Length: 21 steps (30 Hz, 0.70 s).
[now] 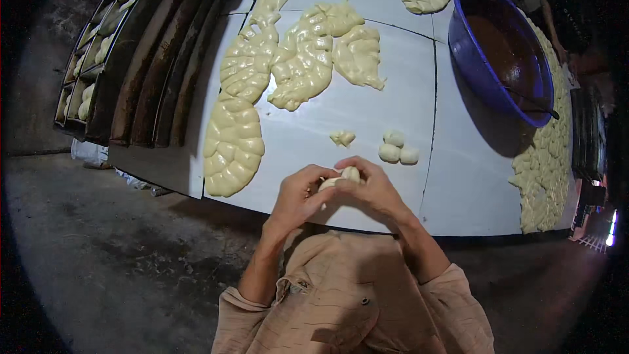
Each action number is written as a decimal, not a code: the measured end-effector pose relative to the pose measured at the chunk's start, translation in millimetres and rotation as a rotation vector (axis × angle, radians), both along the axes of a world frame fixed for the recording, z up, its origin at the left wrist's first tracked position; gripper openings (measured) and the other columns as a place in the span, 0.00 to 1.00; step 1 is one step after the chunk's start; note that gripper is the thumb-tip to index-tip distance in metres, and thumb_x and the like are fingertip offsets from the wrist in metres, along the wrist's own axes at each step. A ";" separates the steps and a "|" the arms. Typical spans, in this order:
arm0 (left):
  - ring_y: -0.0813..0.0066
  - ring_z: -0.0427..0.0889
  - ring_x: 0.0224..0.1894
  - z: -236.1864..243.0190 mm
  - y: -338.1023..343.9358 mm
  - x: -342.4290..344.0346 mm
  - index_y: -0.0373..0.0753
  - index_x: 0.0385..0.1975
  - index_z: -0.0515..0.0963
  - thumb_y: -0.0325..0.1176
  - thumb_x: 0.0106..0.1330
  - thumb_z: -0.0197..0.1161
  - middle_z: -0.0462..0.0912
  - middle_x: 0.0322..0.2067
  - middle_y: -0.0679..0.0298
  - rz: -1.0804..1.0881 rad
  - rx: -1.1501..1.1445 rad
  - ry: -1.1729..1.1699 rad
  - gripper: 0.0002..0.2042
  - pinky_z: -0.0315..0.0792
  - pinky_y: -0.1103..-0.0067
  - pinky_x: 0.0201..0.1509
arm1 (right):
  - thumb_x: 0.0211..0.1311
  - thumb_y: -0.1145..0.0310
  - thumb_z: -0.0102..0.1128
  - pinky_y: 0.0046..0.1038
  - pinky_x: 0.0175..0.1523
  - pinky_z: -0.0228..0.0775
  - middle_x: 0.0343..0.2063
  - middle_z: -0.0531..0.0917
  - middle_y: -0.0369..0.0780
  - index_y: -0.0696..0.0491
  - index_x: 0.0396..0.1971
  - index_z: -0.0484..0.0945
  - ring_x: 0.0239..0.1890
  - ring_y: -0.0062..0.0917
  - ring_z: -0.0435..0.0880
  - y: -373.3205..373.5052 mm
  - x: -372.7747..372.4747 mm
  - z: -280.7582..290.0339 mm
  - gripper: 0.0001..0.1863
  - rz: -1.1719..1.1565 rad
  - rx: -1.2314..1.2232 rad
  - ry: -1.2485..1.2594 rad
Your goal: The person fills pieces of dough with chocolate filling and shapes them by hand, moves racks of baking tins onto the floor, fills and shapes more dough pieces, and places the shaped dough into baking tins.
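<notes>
Left hand (298,195) and right hand (371,187), fingers curled together, hold one small dough piece (343,177) above the near edge of the white counter (367,118). Three dough balls (398,149) lie just beyond; a blue bowl (475,59) stands farther right.

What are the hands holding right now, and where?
A small dough piece, cupped between the left hand and right hand, fingertips around its sides.

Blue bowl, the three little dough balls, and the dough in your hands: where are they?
blue bowl (466,59): head view, left outer wall.
three dough balls (398,149): head view, middle of cluster.
dough piece (350,174): head view, top showing between hands.
</notes>
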<state>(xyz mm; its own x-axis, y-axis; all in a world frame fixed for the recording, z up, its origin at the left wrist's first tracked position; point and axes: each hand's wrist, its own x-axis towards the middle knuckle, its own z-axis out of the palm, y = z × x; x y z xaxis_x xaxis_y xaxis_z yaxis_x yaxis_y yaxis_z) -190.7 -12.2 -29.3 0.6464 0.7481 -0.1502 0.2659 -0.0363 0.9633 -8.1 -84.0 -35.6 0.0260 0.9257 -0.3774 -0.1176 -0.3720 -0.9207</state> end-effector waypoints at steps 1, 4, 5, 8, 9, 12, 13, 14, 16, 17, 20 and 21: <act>0.85 0.79 0.28 3.0 0.0 3.3 0.34 0.43 0.79 0.29 0.62 0.68 0.83 0.33 0.62 -0.007 0.099 0.039 0.12 0.73 0.85 0.29 | 0.66 0.61 0.62 0.17 0.35 0.68 0.31 0.77 0.33 0.56 0.46 0.75 0.32 0.13 0.73 -0.3 -2.0 -13.3 0.17 0.004 -0.015 0.043; 0.76 0.80 0.29 14.2 0.9 2.9 0.36 0.45 0.78 0.31 0.61 0.68 0.83 0.32 0.59 0.047 -0.097 0.130 0.13 0.73 0.80 0.33 | 0.66 0.61 0.61 0.17 0.35 0.69 0.32 0.77 0.35 0.56 0.44 0.75 0.33 0.14 0.74 -1.4 -1.0 -11.8 0.15 -0.023 -0.055 0.132; 0.70 0.83 0.31 11.3 0.7 1.8 0.37 0.48 0.75 0.31 0.62 0.68 0.84 0.31 0.57 0.038 -0.059 0.152 0.16 0.76 0.77 0.35 | 0.67 0.62 0.59 0.17 0.35 0.69 0.32 0.78 0.36 0.56 0.43 0.74 0.33 0.14 0.75 -1.7 -0.2 -8.4 0.13 -0.058 -0.081 0.175; 0.64 0.84 0.31 3.1 -3.3 1.9 0.38 0.52 0.72 0.32 0.61 0.69 0.84 0.32 0.57 0.062 0.086 0.165 0.20 0.77 0.74 0.37 | 0.70 0.62 0.56 0.18 0.34 0.70 0.34 0.78 0.36 0.56 0.44 0.74 0.33 0.15 0.75 -7.7 -1.3 -11.2 0.13 -0.137 -0.070 0.254; 0.62 0.84 0.35 4.9 -3.7 2.0 0.40 0.60 0.68 0.32 0.60 0.69 0.84 0.39 0.55 0.028 0.044 0.221 0.27 0.78 0.73 0.40 | 0.71 0.62 0.53 0.19 0.35 0.70 0.36 0.78 0.35 0.56 0.48 0.74 0.33 0.15 0.75 -7.0 -2.5 -2.2 0.14 -0.122 -0.067 0.174; 0.61 0.84 0.39 3.0 -6.3 6.3 0.43 0.65 0.65 0.31 0.59 0.69 0.82 0.47 0.55 0.071 0.280 0.139 0.32 0.77 0.73 0.43 | 0.72 0.62 0.52 0.20 0.35 0.70 0.35 0.77 0.34 0.56 0.51 0.74 0.33 0.14 0.74 -4.9 0.1 -6.0 0.16 -0.079 -0.073 0.236; 0.58 0.83 0.43 1.7 -5.8 5.1 0.44 0.68 0.62 0.30 0.59 0.69 0.79 0.51 0.54 0.059 0.227 0.141 0.36 0.77 0.72 0.45 | 0.70 0.67 0.53 0.18 0.37 0.67 0.34 0.76 0.33 0.57 0.49 0.74 0.32 0.14 0.72 -4.4 1.6 -8.0 0.13 -0.017 -0.046 0.246; 0.58 0.83 0.43 1.8 -4.7 3.5 0.44 0.68 0.62 0.30 0.59 0.69 0.79 0.51 0.54 0.058 0.227 0.140 0.36 0.77 0.72 0.45 | 0.70 0.67 0.53 0.18 0.37 0.67 0.34 0.76 0.33 0.57 0.49 0.74 0.32 0.14 0.72 -5.4 2.2 -5.8 0.13 -0.018 -0.046 0.245; 0.59 0.81 0.54 2.1 -2.6 1.5 0.44 0.68 0.63 0.29 0.59 0.68 0.80 0.51 0.52 -0.020 0.193 0.201 0.35 0.76 0.72 0.55 | 0.65 0.63 0.60 0.24 0.37 0.71 0.30 0.80 0.37 0.59 0.45 0.77 0.32 0.18 0.77 -4.0 2.8 8.5 0.16 0.092 0.001 -0.133; 0.58 0.82 0.50 -3.6 -3.7 0.5 0.43 0.68 0.63 0.30 0.60 0.68 0.80 0.51 0.52 -0.053 0.253 0.260 0.34 0.76 0.71 0.53 | 0.61 0.65 0.63 0.27 0.38 0.72 0.29 0.81 0.41 0.60 0.42 0.78 0.31 0.22 0.79 -3.7 3.6 7.3 0.16 0.081 -0.006 -0.199; 0.59 0.83 0.44 -3.5 -7.4 4.5 0.45 0.68 0.63 0.33 0.61 0.68 0.82 0.46 0.55 -0.128 0.326 0.401 0.34 0.77 0.69 0.47 | 0.61 0.65 0.62 0.30 0.39 0.73 0.29 0.82 0.44 0.60 0.42 0.78 0.31 0.28 0.81 -2.0 3.3 7.7 0.15 0.082 0.041 -0.389; 0.60 0.82 0.38 -3.1 -10.6 7.8 0.46 0.65 0.68 0.37 0.61 0.68 0.83 0.39 0.59 -0.096 0.409 0.419 0.30 0.77 0.70 0.42 | 0.62 0.66 0.61 0.32 0.40 0.74 0.31 0.83 0.46 0.60 0.42 0.79 0.32 0.35 0.82 -2.4 3.3 3.5 0.14 0.095 0.090 -0.461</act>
